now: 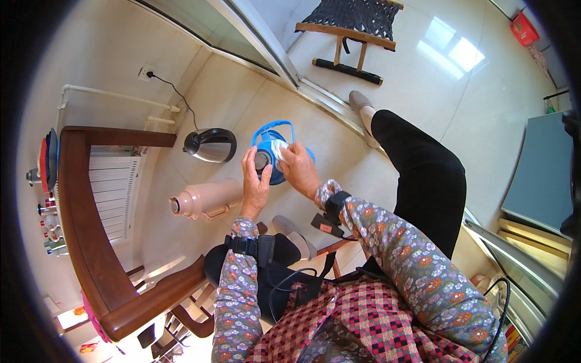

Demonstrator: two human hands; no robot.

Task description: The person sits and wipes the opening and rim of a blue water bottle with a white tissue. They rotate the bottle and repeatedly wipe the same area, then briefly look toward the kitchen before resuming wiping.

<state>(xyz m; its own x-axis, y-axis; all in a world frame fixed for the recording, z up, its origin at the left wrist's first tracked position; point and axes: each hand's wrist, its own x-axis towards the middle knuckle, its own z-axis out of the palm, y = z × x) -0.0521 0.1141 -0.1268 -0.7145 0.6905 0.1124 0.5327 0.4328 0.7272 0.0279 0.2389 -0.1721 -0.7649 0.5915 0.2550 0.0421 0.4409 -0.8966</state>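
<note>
Between my hands a blue vacuum flask (262, 148) with a raised blue handle stands on the tiled floor. My left hand (256, 181) is spread around its grey top, fingers on the far side and thumb near the rim. A white cloth (278, 152) is bunched under the fingers of my right hand (297, 169), pressed against the blue body. Left of my hands is a pink vacuum flask (206, 198), near my left wrist. Beyond it a steel electric kettle (209, 145) with a black handle has a cord leading to the wall socket.
A brown wooden table (97, 218) curves along the left, with a white radiator (115, 190) behind it. A folding stool (347, 34) with a woven black seat stands past the sliding door track (324, 94). My feet flank the blue flask.
</note>
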